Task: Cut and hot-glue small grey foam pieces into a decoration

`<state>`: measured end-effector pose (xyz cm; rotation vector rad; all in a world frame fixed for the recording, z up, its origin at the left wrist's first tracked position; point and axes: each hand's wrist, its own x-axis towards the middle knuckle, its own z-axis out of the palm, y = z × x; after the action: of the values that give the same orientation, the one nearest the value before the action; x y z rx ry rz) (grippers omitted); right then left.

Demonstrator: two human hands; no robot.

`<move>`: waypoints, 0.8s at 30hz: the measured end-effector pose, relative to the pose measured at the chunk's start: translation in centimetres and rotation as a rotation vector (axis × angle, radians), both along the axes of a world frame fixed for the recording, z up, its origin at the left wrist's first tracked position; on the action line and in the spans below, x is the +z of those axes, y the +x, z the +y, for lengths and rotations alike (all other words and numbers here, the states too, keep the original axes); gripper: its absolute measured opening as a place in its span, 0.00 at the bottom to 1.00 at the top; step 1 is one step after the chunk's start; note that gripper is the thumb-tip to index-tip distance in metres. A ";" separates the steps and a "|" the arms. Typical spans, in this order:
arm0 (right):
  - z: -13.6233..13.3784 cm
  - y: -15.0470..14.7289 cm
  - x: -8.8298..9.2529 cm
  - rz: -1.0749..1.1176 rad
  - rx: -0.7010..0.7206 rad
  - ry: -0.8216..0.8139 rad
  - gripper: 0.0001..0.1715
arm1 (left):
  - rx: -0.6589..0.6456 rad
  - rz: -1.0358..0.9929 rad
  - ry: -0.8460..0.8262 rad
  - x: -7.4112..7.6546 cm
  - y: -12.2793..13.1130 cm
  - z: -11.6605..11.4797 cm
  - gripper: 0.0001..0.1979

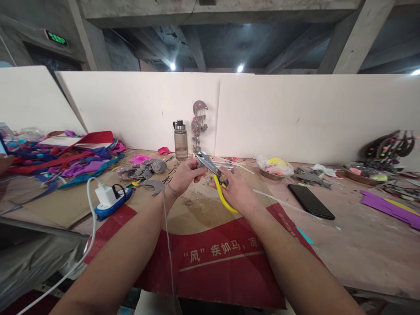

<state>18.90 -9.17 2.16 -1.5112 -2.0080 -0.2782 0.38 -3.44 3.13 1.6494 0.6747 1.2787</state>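
Note:
My right hand [238,188] grips a pair of scissors [211,164] with yellow handles; their blades are parted and point up and left toward my left hand [185,177]. The left fingers are pinched together on a small grey piece beside the blades, too small to make out fully. Grey yarn [168,236] crosses my left wrist and hangs down past the table's front edge. Left of that wrist lies a grey crescent [153,187], close to a ball of grey yarn [159,166] and a heap of grey pieces with pink dots [134,171].
Under my hands lies a red and brown cardboard sheet [210,245]. A water bottle [180,142] and a hanging grey moon ornament [199,120] are at the white board. A black phone [310,201] lies right; a blue power strip [113,205] and felt strips [88,164] lie left.

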 end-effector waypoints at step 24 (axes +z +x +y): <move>0.4 -0.2 -0.7 0.158 0.115 -0.029 0.26 | -0.081 -0.115 -0.073 0.0 0.0 0.1 0.10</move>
<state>18.70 -8.77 1.45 -1.3842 -1.9714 -0.0807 0.37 -3.36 3.08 1.5172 0.5730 1.2658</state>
